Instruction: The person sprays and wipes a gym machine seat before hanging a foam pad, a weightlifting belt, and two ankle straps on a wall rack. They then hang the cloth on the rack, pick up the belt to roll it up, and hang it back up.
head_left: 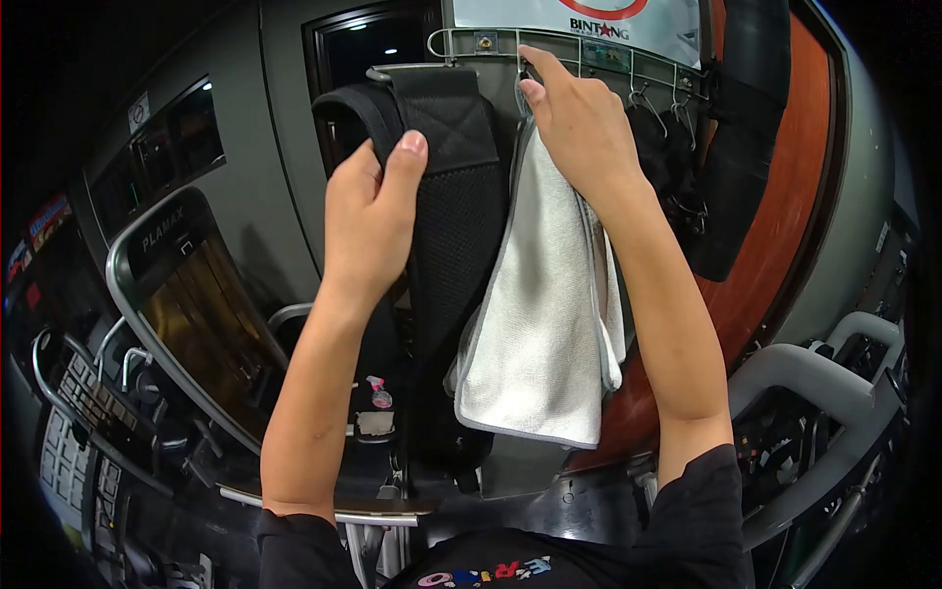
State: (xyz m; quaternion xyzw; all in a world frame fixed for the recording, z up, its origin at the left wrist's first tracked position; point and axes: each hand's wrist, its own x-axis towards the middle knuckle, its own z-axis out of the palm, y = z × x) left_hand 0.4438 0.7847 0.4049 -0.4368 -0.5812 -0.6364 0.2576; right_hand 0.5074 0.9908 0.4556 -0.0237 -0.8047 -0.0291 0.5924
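My left hand [373, 221] is closed round the edge of a wide black padded belt [456, 226], thumb on its front. The belt hangs from a metal bar [422, 69] and has a stitched upper end and a textured body. My right hand [579, 123] is raised to the wire hook rack [549, 41] on the wall. Its index fingertip touches a hook and its thumb is bent close below; what lies between them is mostly hidden. Directly under this hand hangs a light grey towel [535, 324] with a darker grey border, beside the belt.
Black gear [662, 147] hangs from hooks to the right, near a long black roll [741, 147]. A PLAMAX machine [191, 294] stands at left. Low down are a pink spray bottle [379, 392] and a folded cloth [375, 423]. Thick grey machine bars [800, 393] stand at right.
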